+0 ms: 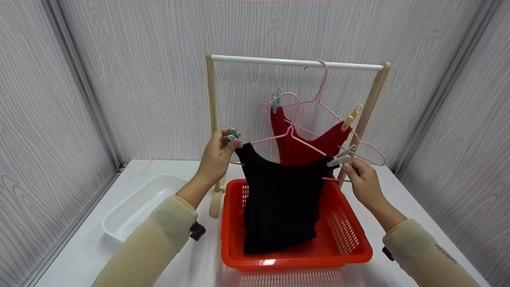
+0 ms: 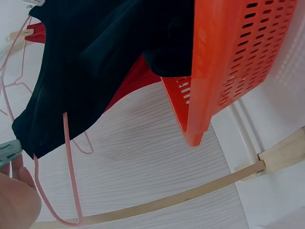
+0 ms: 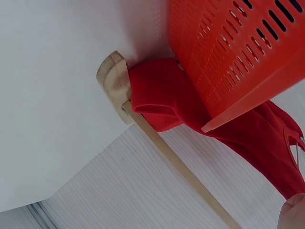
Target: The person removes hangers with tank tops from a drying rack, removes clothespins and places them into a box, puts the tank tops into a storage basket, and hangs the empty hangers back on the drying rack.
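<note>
A black tank top (image 1: 283, 199) hangs from a pink hanger (image 1: 308, 146) held in front of the rack, above the red basket. At its left strap, my left hand (image 1: 215, 155) pinches a green clothespin (image 1: 234, 135); the left wrist view shows this clothespin (image 2: 10, 151) at the strap's corner. A grey-white clothespin (image 1: 338, 160) clips the right strap. Just beside it, my right hand (image 1: 363, 181) pinches the hanger's right end, partly hidden by the fingers. Only a bit of the right hand (image 3: 291, 214) enters the right wrist view.
A red top (image 1: 310, 147) hangs behind on another pink hanger (image 1: 321, 85), with green and orange clothespins (image 1: 350, 118), from the rack's white rail (image 1: 263, 60). The red basket (image 1: 297, 263) stands below, in front of the rack. A white tray (image 1: 113, 217) lies at left.
</note>
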The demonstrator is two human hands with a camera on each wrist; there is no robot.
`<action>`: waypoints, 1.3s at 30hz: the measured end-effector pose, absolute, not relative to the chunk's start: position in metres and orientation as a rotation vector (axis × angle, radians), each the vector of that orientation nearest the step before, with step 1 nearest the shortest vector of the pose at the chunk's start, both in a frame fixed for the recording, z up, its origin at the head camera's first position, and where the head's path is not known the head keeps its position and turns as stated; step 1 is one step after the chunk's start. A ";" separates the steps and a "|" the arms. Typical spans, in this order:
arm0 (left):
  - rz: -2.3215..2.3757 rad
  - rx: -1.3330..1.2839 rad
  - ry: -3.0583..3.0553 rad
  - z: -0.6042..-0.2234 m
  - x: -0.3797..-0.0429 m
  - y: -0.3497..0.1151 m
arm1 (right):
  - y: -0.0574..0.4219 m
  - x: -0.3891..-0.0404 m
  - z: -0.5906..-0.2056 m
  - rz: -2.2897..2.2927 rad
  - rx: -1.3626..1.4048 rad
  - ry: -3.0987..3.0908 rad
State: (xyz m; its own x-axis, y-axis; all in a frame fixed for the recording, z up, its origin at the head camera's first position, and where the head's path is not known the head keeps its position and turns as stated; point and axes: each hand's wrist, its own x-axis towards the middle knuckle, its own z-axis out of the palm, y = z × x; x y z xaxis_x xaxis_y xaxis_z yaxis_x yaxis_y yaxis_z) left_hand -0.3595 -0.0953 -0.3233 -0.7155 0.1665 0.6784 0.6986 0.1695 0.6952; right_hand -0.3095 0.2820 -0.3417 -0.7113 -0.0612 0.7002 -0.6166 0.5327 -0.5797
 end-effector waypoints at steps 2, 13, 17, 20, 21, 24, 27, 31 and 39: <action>-1.576 -0.814 -2.000 -0.324 -0.359 -0.097 | 0.282 -0.310 -0.342 1.156 0.545 -2.145; -1.583 -0.772 -2.010 -0.323 -0.356 -0.104 | 0.282 -0.309 -0.339 1.174 0.551 -2.155; -1.585 -0.771 -2.008 -0.324 -0.356 -0.108 | 0.286 -0.313 -0.343 1.175 0.555 -2.156; -1.589 -0.750 -2.008 -0.326 -0.356 -0.113 | 0.293 -0.323 -0.352 1.171 0.547 -2.150; -1.586 -0.740 -2.010 -0.326 -0.356 -0.114 | 0.295 -0.326 -0.355 1.174 0.542 -2.150; -1.566 -0.699 -2.028 -0.328 -0.355 -0.120 | 0.301 -0.334 -0.363 1.191 0.534 -2.146; -1.547 -0.671 -2.038 -0.330 -0.355 -0.126 | 0.303 -0.336 -0.365 1.207 0.538 -2.141; -1.546 -0.636 -2.044 -0.332 -0.355 -0.135 | 0.303 -0.336 -0.366 1.205 0.540 -2.145; -1.544 -0.511 -2.105 -0.340 -0.357 -0.153 | 0.292 -0.321 -0.353 1.197 0.543 -2.153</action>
State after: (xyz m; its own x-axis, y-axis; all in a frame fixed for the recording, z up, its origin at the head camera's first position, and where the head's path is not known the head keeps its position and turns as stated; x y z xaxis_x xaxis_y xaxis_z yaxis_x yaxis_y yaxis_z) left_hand -0.3570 -0.1527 -0.3404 -0.8168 0.0182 0.5766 0.5555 0.2946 0.7776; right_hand -0.3206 0.2922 -0.3531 -0.7307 -0.0579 0.6802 -0.6084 0.5073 -0.6103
